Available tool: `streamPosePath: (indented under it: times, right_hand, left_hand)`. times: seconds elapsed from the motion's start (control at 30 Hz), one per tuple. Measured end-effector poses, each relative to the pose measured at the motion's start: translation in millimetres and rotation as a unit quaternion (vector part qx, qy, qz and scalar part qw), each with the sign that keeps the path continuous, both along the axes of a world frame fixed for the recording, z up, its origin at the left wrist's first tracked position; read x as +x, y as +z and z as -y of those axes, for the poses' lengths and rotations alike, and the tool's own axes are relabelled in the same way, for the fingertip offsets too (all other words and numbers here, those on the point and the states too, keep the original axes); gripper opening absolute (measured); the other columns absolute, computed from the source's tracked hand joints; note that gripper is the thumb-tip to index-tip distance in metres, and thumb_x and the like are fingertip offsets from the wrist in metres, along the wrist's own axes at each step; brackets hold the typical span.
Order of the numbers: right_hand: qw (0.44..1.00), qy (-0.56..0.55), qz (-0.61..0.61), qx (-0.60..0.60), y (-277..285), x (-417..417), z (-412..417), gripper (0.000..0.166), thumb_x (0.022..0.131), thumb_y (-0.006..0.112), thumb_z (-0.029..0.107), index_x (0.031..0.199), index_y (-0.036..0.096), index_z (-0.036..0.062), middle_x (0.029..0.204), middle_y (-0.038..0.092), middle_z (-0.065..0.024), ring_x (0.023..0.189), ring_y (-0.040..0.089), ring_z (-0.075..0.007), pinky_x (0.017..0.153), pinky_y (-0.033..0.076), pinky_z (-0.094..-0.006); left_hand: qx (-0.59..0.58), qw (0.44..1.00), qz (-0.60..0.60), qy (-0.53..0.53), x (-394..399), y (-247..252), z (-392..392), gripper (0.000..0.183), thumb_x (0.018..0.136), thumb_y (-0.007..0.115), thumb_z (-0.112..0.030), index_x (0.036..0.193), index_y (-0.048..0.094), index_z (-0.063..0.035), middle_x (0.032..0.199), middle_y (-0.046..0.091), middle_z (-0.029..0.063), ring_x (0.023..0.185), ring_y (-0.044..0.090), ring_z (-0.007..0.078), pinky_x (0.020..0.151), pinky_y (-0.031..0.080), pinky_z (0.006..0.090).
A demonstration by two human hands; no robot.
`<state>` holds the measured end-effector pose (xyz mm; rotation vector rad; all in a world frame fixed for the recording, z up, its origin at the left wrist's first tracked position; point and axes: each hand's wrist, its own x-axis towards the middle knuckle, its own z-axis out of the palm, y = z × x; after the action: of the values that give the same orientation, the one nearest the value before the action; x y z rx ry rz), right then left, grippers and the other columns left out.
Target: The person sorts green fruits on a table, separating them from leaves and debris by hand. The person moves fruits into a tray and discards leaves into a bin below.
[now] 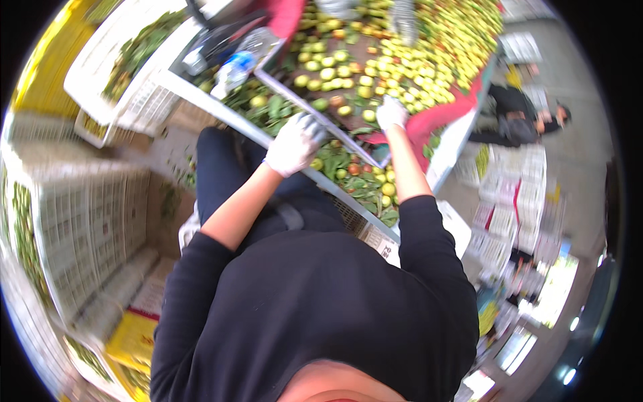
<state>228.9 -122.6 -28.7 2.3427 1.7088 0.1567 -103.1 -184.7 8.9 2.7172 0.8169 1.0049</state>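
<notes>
My left hand (296, 144), in a whitish glove with grey fingertips, is over the leafy trough at the near side of a sorting table, by the thin metal divider (321, 119). Its fingers are curled; whether anything is in them cannot be told. Past the divider, my right hand (392, 113), also gloved, reaches to the near edge of many small yellow-green round fruits (422, 75). Its fingers are blurred, and a hold on a fruit cannot be made out. Green leaves (331, 163) and a few reddish and yellow fruits (388, 189) lie in the trough. Pink cloth (442, 113) lines the table's right side.
A plastic bottle (233, 73) lies in the trough's far left end. White crates (90, 241) stand at left, one with leaves (145, 50). Across the table are a co-worker's grey-gloved hands (403, 22). Another person (517, 115) is at right, near stacked crates (507, 201).
</notes>
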Motion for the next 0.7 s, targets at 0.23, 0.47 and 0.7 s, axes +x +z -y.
streamPosePath:
  times: [0.23,0.47,0.7]
  right_hand:
    - [0.988,-0.031,-0.131,0.073,3.6,6.5,4.9,0.021,0.085,0.054,0.021,0.102,0.062,0.0113,0.103,0.064,-0.0164,0.095,0.063,-0.0332,0.08,0.049,-0.0476]
    - [0.921,-0.087,-0.314,0.212,27.0,6.9,6.1,0.02,0.083,0.059,0.025,0.096,0.068,0.0125,0.09,0.066,-0.0147,0.084,0.064,-0.0334,0.076,0.05,-0.0432]
    - [0.949,0.028,-0.267,0.169,17.7,10.4,-48.1,0.024,0.089,0.046,0.019,0.1,0.066,0.0118,0.106,0.064,-0.0159,0.092,0.064,-0.0331,0.077,0.051,-0.0456]
  left_hand:
    - [-0.033,0.999,0.035,0.004,9.5,4.8,-4.2,0.03,0.068,0.062,-0.005,0.098,0.061,-0.002,0.096,0.061,0.0125,0.096,0.057,0.0311,0.086,0.046,0.0438]
    - [-0.096,0.994,0.044,-0.037,17.0,10.4,-9.9,0.03,0.065,0.064,-0.001,0.094,0.062,-0.0028,0.091,0.061,0.0112,0.089,0.058,0.0304,0.081,0.046,0.0426]
    - [-0.122,0.986,-0.024,-0.112,39.2,12.0,-9.9,0.031,0.066,0.065,-0.004,0.097,0.064,-0.0031,0.096,0.061,0.0113,0.095,0.058,0.0312,0.082,0.046,0.0418]
